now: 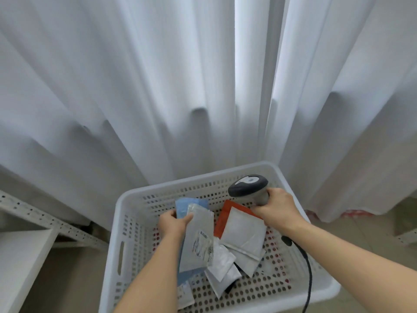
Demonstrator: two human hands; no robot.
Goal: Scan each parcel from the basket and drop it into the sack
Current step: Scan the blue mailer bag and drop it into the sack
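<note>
Your left hand [174, 223] is pinching the grey parcel [198, 240] over the basket [126, 222] — long axis running near-far. Your right hand [278, 210] is gripping the scanner [248, 185], head pointing left — loose parcels [243, 231] lying beneath.

White perforated basket [126, 213], parcels [244, 231] piled inside

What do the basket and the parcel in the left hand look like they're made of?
The basket looks like white moulded plastic: smooth rim, perforated walls and floor. The grey parcel gripped by the left hand looks like a thin plastic mailer bag, slightly glossy and creased, with a printed label.
</note>
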